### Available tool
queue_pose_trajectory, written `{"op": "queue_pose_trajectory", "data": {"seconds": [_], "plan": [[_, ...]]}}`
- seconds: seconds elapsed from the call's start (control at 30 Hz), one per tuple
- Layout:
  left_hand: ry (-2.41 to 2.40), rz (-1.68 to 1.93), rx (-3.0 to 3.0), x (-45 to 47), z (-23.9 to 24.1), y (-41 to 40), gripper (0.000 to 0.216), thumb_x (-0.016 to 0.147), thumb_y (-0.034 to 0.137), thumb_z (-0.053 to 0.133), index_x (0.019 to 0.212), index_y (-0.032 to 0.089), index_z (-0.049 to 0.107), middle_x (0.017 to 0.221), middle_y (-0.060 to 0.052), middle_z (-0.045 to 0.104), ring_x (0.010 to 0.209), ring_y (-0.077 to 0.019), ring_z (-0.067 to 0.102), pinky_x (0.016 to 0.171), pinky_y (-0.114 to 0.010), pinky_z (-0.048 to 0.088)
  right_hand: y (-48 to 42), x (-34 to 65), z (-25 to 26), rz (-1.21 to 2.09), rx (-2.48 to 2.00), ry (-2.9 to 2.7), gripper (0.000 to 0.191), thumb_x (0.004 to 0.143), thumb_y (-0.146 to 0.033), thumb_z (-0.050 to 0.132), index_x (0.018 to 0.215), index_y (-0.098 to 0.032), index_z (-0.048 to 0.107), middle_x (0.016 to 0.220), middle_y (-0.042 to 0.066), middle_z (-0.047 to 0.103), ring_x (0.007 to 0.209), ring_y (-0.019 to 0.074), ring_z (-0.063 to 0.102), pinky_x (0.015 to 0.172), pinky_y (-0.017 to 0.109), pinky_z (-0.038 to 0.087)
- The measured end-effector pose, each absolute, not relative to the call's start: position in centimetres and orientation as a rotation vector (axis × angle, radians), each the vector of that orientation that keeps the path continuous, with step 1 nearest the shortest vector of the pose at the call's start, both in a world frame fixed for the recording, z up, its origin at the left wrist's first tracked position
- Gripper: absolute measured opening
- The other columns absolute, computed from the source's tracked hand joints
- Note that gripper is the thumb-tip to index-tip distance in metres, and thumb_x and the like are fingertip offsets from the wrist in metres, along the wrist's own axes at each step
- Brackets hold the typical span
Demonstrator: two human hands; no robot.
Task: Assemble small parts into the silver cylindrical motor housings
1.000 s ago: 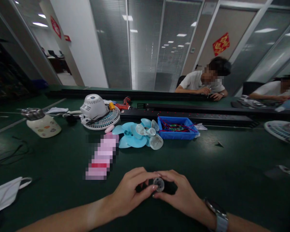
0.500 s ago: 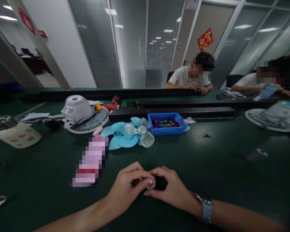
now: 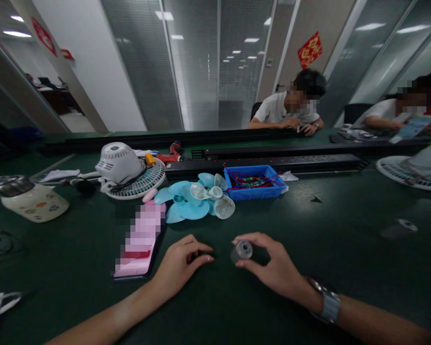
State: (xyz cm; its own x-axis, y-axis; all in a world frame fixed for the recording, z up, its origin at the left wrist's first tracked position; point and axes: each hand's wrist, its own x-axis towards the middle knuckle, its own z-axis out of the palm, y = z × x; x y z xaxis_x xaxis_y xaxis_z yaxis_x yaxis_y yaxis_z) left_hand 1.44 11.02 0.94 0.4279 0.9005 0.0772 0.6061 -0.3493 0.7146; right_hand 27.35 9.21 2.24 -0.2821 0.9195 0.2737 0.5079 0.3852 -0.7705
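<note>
My right hand (image 3: 267, 258) holds a small round spool-like cylinder (image 3: 244, 249) between thumb and forefinger. Its greyish end has a dark hole in the middle, and its side looks see-through. To the left, apart from it, my left hand (image 3: 187, 258) has thumb and fingers separated with nothing between them. A similar grey cylinder (image 3: 399, 229) lies on its side on the dark green table (image 3: 309, 297), at the right. Beyond my hands sits a pile of blue and clear fan blades (image 3: 192, 209).
A blue bin (image 3: 256, 191) holds wired circuit boards. Left of it are a fan head (image 3: 118, 163) on its grille, a red power tool (image 3: 170, 154), a phone (image 3: 140, 244) and a cream flask (image 3: 36, 203). Across the table, a person in white (image 3: 273, 112) sits near black rails (image 3: 309, 163).
My hands have parted. The left has let go of the cylinder and moved left; the right has drawn away to the right with the cylinder in its fingers.
</note>
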Motion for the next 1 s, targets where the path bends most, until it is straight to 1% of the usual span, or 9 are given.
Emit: {"op": "queue_pose_trajectory", "data": {"seconds": [0.1, 0.27, 0.5, 0.57, 0.73, 0.77, 0.83, 0.93, 1.0], "plan": [[1.272, 0.659, 2.055, 1.5, 1.2, 10.8, 0.03, 0.091, 0.038, 0.059, 0.118, 0.026, 0.065, 0.082, 0.0, 0.06, 0.066, -0.0144, 0.056, 0.06, -0.024, 0.043, 12.9, 31.2, 2.3, 0.437, -1.311, -1.77, 0.036, 0.082, -0.041, 0.068, 0.112, -0.023, 0.061, 0.107, 0.006, 0.07, 0.095, 0.0211, 0.066, 0.086, 0.037, 0.051], [1.298, 0.691, 1.982, 1.4, 1.4, 10.6, 0.029, 0.098, 0.035, 0.045, 0.119, 0.023, 0.061, 0.092, -0.002, 0.067, 0.074, -0.0168, 0.06, 0.068, -0.027, 0.047, 18.5, 38.5, 0.7, -0.039, -1.618, -1.453, 0.047, 0.079, -0.052, 0.064, 0.111, -0.017, 0.06, 0.099, 0.012, 0.071, 0.084, 0.0262, 0.067, 0.076, 0.04, 0.052], [1.273, 0.693, 1.978, 1.2, 1.3, 10.7, 0.026, 0.099, 0.029, 0.041, 0.115, 0.023, 0.06, 0.099, -0.003, 0.066, 0.083, -0.0178, 0.062, 0.074, -0.028, 0.046, 19.9, 43.0, -1.3, -0.078, -2.01, -1.205, 0.048, 0.075, -0.054, 0.062, 0.106, -0.018, 0.058, 0.088, 0.011, 0.07, 0.079, 0.029, 0.065, 0.068, 0.041, 0.049], [1.274, 0.698, 1.98, 1.2, 1.4, 10.7, 0.025, 0.099, 0.028, 0.039, 0.112, 0.023, 0.06, 0.098, -0.003, 0.066, 0.084, -0.018, 0.061, 0.075, -0.028, 0.045, 19.9, 42.9, -1.1, -0.102, -1.999, -1.214, 0.051, 0.074, -0.054, 0.062, 0.108, -0.016, 0.056, 0.092, 0.012, 0.068, 0.083, 0.0298, 0.064, 0.071, 0.042, 0.048], [1.281, 0.719, 1.977, 1.3, 1.7, 10.5, 0.022, 0.098, 0.027, 0.035, 0.093, 0.019, 0.055, 0.083, -0.002, 0.061, 0.074, -0.0174, 0.058, 0.069, -0.028, 0.042, 17.2, 38.0, 2.0, -0.568, -1.592, -1.428, 0.056, 0.075, -0.046, 0.064, 0.119, -0.013, 0.051, 0.118, 0.018, 0.057, 0.111, 0.0345, 0.053, 0.095, 0.05, 0.038], [1.283, 0.724, 1.978, 1.2, 1.7, 10.5, 0.022, 0.097, 0.027, 0.034, 0.088, 0.019, 0.053, 0.08, -0.001, 0.059, 0.072, -0.0172, 0.057, 0.067, -0.028, 0.041, 16.0, 36.0, 2.7, -0.566, -1.462, -1.544, 0.051, 0.077, -0.043, 0.064, 0.117, -0.014, 0.053, 0.114, 0.017, 0.058, 0.109, 0.0325, 0.054, 0.095, 0.048, 0.038], [1.291, 0.742, 1.978, 1.2, 1.6, 10.5, 0.023, 0.097, 0.027, 0.032, 0.082, 0.02, 0.048, 0.075, 0.0, 0.054, 0.068, -0.0169, 0.054, 0.064, -0.028, 0.04, 13.6, 31.7, 3.8, -0.278, -1.264, -1.928, 0.035, 0.083, -0.037, 0.062, 0.113, -0.019, 0.058, 0.097, 0.008, 0.063, 0.093, 0.0241, 0.059, 0.086, 0.039, 0.041], [1.296, 0.774, 1.973, 1.1, 1.4, 10.4, 0.023, 0.096, 0.027, 0.03, 0.079, 0.02, 0.045, 0.071, 0.001, 0.05, 0.064, -0.0167, 0.051, 0.061, -0.028, 0.038, 11.1, 25.8, 4.0, 0.36, -1.095, -2.428, 0.039, 0.085, -0.046, 0.064, 0.12, -0.028, 0.061, 0.084, -0.001, 0.064, 0.076, 0.0155, 0.059, 0.073, 0.031, 0.04], [1.302, 0.792, 1.972, 1.2, 1.4, 10.3, 0.024, 0.096, 0.027, 0.029, 0.077, 0.021, 0.043, 0.07, 0.001, 0.048, 0.064, -0.0168, 0.05, 0.061, -0.028, 0.037, 10.8, 23.2, 3.4, 0.564, -1.08, -2.519, 0.041, 0.084, -0.051, 0.064, 0.12, -0.031, 0.063, 0.082, -0.003, 0.065, 0.074, 0.0136, 0.059, 0.07, 0.029, 0.039]]}}
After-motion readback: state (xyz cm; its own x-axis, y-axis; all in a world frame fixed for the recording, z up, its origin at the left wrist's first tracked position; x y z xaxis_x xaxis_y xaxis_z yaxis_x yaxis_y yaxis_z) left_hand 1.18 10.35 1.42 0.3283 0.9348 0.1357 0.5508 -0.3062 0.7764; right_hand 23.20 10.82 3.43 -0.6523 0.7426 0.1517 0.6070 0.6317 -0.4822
